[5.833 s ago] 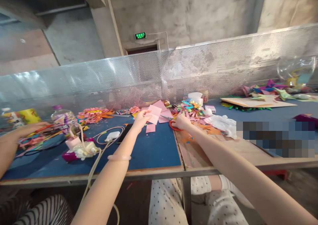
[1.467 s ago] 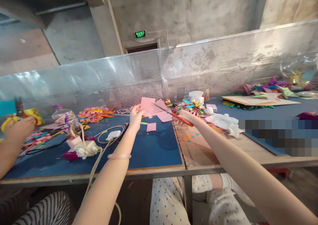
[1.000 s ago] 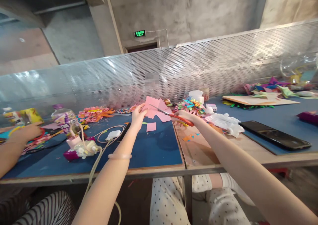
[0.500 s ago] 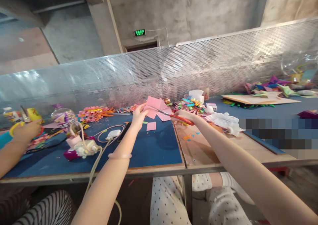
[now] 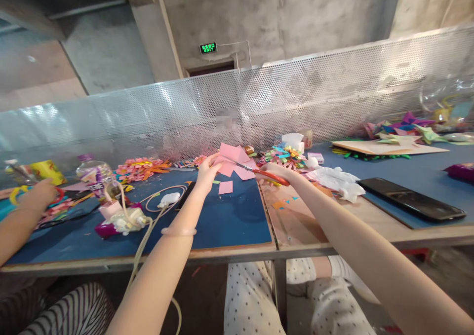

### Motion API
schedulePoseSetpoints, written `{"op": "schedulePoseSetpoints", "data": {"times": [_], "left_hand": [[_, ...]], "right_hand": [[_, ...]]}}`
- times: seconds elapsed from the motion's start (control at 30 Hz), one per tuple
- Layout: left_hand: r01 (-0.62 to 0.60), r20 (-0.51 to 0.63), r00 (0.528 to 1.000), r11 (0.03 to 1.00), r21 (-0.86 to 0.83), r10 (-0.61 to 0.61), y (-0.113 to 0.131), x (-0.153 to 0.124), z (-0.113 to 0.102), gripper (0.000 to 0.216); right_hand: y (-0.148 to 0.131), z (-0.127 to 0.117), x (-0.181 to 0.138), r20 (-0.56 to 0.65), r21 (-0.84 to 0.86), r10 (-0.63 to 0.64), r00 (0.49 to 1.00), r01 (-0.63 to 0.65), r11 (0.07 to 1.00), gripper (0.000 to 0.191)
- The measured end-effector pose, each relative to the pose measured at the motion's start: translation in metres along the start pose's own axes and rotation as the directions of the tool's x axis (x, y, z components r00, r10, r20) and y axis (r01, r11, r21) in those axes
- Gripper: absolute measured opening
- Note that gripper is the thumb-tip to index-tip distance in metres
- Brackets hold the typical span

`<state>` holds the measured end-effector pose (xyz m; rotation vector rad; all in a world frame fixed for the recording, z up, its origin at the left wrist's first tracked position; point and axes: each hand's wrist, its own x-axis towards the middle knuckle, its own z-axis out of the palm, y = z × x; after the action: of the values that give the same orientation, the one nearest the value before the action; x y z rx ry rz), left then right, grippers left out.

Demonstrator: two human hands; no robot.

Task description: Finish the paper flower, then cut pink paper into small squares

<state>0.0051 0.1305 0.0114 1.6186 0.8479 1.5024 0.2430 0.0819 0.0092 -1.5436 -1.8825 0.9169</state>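
My left hand pinches a pink sheet of paper and holds it up above the blue mat. My right hand grips red-handled scissors, and their blades reach left into the pink sheet. More pink sheets lie on the mat just behind, and a small pink square lies below the held sheet.
A co-worker's hand works at the far left among paper flowers. A white charger and cable lie left of my arm. A black phone and white tissue lie to the right. A perforated metal screen backs the table.
Earlier my right hand took the scissors off the table and my left lifted a pink sheet. Over the last second the blades have gone into the sheet, which has turned slightly.
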Motion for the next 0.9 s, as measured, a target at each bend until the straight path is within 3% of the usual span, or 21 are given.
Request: {"op": "schedulePoseSetpoints", "data": {"times": [0.3,0.9], "left_hand": [[-0.004,-0.015,1.0,1.0,0.007,0.004,-0.0002,0.0004,-0.001,0.048],[0.017,-0.024,1.0,1.0,-0.004,-0.017,0.0019,-0.0007,0.0006,0.049]], "right_hand": [[-0.0036,-0.0007,-0.0038,0.017,0.02,-0.041,0.999,0.041,0.999,0.016],[-0.0008,-0.001,-0.0015,-0.007,-0.047,0.01,1.0,-0.011,0.999,0.023]]}}
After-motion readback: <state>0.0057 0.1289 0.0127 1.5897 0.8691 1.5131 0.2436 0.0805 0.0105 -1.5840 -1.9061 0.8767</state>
